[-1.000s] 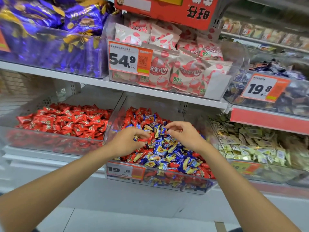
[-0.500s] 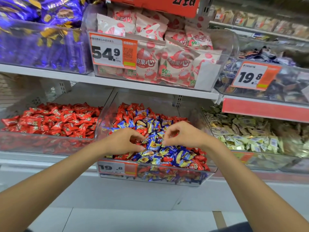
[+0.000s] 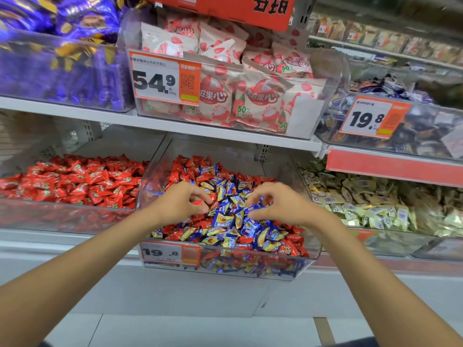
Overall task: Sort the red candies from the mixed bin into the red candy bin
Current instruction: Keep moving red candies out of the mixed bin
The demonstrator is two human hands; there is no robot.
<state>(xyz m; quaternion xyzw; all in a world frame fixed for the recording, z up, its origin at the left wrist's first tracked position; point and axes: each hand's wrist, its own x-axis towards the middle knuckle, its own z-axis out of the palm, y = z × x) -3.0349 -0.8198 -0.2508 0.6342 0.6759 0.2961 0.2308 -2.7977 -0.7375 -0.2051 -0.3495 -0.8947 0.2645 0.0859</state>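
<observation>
**Sorting part-done: many red candies were found left in the mixed bin.**

The red candy bin, just beside it on the left, was seen holding red pieces only. Red wrappers were noted at the back, front and right of the mixed pile, among blue-and-yellow candies, so much of the work was judged outstanding. The left hand was found curled over the pile, with a red candy pinched between thumb and fingertips. The right hand was likewise curled, fingertips in the pile. Whether it held anything could not be determined.
</observation>
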